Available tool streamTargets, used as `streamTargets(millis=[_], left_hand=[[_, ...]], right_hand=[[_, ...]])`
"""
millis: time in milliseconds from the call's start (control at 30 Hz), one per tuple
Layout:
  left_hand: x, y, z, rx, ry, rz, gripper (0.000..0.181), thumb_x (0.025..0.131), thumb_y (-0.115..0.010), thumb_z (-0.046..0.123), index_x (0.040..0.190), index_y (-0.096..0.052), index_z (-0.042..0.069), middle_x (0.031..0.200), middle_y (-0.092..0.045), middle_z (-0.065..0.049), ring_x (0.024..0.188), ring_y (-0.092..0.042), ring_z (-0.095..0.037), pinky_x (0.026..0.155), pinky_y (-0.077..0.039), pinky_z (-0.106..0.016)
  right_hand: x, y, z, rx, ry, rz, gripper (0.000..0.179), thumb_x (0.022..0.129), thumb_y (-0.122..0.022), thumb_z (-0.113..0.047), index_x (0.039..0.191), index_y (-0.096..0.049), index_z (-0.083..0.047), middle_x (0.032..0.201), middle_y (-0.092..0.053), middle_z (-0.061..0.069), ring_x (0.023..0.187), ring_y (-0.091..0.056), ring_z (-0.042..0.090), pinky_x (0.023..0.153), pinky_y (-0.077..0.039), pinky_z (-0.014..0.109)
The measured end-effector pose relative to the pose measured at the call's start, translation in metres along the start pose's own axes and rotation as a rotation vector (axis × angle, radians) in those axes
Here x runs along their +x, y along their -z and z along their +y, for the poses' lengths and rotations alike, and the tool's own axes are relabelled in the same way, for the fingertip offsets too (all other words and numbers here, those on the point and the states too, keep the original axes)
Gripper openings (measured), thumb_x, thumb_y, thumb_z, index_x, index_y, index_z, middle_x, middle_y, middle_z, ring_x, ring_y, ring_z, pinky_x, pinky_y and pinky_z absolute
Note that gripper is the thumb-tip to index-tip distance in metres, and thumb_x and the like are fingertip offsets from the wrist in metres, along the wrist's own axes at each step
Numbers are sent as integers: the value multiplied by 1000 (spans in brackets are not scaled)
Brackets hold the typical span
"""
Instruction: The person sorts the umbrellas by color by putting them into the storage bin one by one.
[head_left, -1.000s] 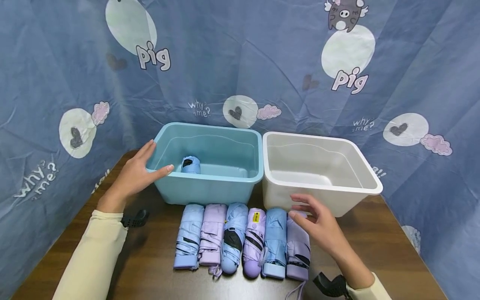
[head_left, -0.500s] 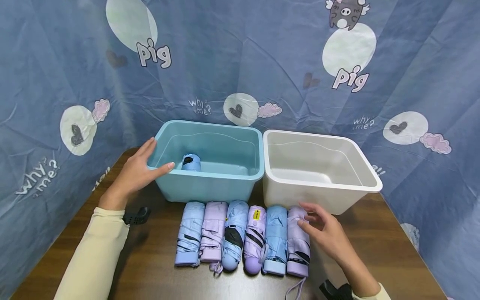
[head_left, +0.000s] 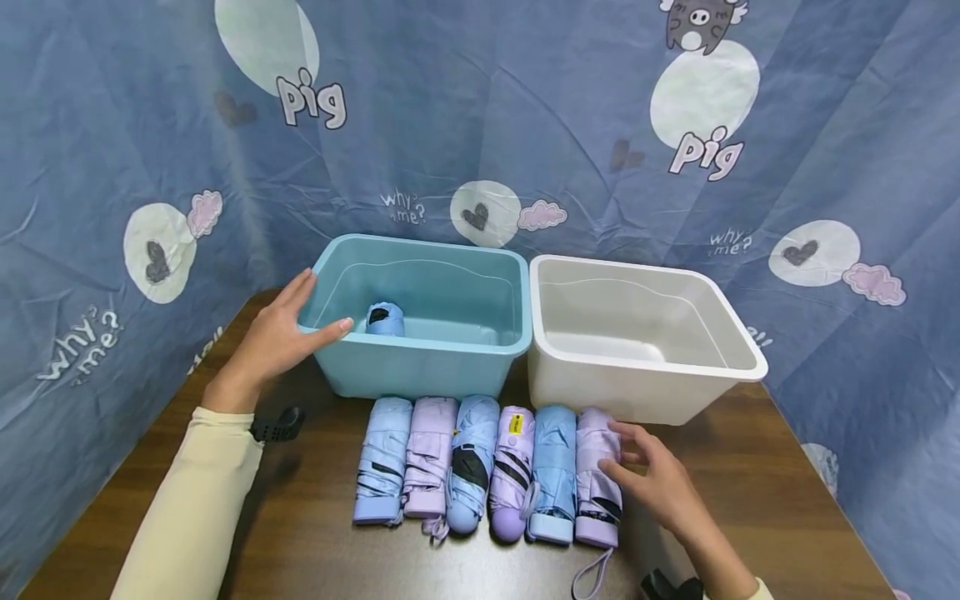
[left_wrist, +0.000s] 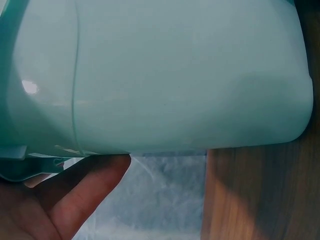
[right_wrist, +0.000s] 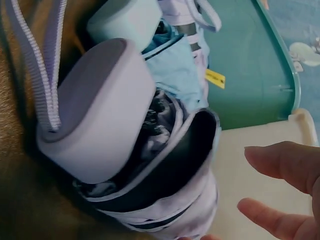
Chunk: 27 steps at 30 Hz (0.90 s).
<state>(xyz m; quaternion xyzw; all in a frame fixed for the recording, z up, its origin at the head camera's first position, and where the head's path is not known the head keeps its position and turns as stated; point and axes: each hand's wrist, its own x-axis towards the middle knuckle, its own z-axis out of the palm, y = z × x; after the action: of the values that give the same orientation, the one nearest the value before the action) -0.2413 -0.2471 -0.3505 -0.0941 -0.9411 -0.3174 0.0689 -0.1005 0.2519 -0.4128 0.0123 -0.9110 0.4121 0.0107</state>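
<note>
My left hand (head_left: pixel 277 333) rests on the front left corner of the teal bin (head_left: pixel 420 367), its fingers straight along the left side and its thumb over the front rim. In the left wrist view a finger (left_wrist: pixel 95 190) touches the outer wall under the rim. My right hand (head_left: pixel 660 479), thumb and fingers apart, hovers at the right side of the rightmost folded umbrella (head_left: pixel 597 475), which is lilac with a wrist loop. Its fingertips overlap that umbrella's edge in the head view. The right wrist view shows the umbrella's lilac handle (right_wrist: pixel 105 110) close by.
Several folded umbrellas lie side by side in front of the bins, light blue (head_left: pixel 553 467) and lilac (head_left: pixel 431 458). One blue umbrella (head_left: pixel 386 319) is inside the teal bin. A white bin (head_left: pixel 637 387) stands to its right. Patterned blue cloth (head_left: pixel 585 108) hangs behind the table.
My right hand has come down and toward the rightmost lilac umbrella, from above its far end to its right side. The left hand keeps its place on the teal bin.
</note>
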Motion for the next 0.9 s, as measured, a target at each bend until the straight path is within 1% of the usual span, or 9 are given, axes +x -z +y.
streamTargets(millis=[133,233,333,433,567,667,767,833,900], left_hand=[[-1,0,1,-2,-1,-3,102,85,-64,58,156,-8,10,162,-2,-5,143,-13,-44,104,-21,-69],[-3,0,1,-9,-7,3,102,85,-64,57,155,-9,9,162,-2,-6,143,-12,-44,103,-21,-69],[-3,0,0,-12,-7,9,101,85,-64,57,156,-9,9,162,-2,-6,143,-12,-44,104,-21,-69],[-3,0,-1,-12,1,13,102,85,-64,58,156,-8,11,162,-2,-5,143,-12,-44,104,-21,-69],[-2,0,0,-14,8,10,102,84,-64,59,156,-8,11,162,-2,-5,143,-13,-44,104,-21,-69],[-2,-1,2,-18,5,7,102,84,-64,57,156,-9,11,162,-2,-5,143,-12,-44,104,-21,-69],[-1,-1,2,-19,1,6,102,84,-65,57,156,-9,11,162,-2,-5,144,-12,-43,105,-21,-68],[-1,-1,2,-16,1,6,102,84,-65,56,156,-9,10,162,-2,-5,144,-12,-43,105,-21,-68],[-1,0,1,-13,2,7,102,84,-65,56,156,-9,10,162,-2,-5,144,-12,-42,105,-21,-68]], right_hand=[[-2,-4,4,-19,-33,-14,56,84,-77,-25,133,-54,-11,125,-58,23,103,-63,40,74,-55,45],[-3,-9,6,0,-46,-22,61,83,-77,-25,136,-51,-11,122,-58,24,100,-65,38,74,-55,44],[-3,-14,7,14,-51,-33,68,83,-78,-28,140,-46,-13,120,-57,24,100,-65,36,76,-55,45],[-2,-17,7,-1,-50,-31,74,82,-78,-32,144,-41,-15,118,-58,23,99,-64,34,78,-53,45],[-1,-20,7,-22,-45,-28,78,82,-78,-33,146,-38,-15,113,-59,21,91,-65,29,73,-52,40],[2,-21,7,-41,-17,-36,81,80,-79,-34,147,-37,-13,110,-60,22,84,-64,24,67,-50,34],[6,-22,8,-84,50,-46,85,78,-80,-34,147,-37,-10,92,-60,17,74,-58,20,62,-45,32],[8,-23,8,-121,96,-53,87,77,-81,-35,147,-38,-9,80,-56,11,68,-52,18,58,-42,31],[10,-24,8,-132,118,-66,87,76,-81,-35,147,-39,-9,73,-51,7,63,-49,16,55,-41,31]])
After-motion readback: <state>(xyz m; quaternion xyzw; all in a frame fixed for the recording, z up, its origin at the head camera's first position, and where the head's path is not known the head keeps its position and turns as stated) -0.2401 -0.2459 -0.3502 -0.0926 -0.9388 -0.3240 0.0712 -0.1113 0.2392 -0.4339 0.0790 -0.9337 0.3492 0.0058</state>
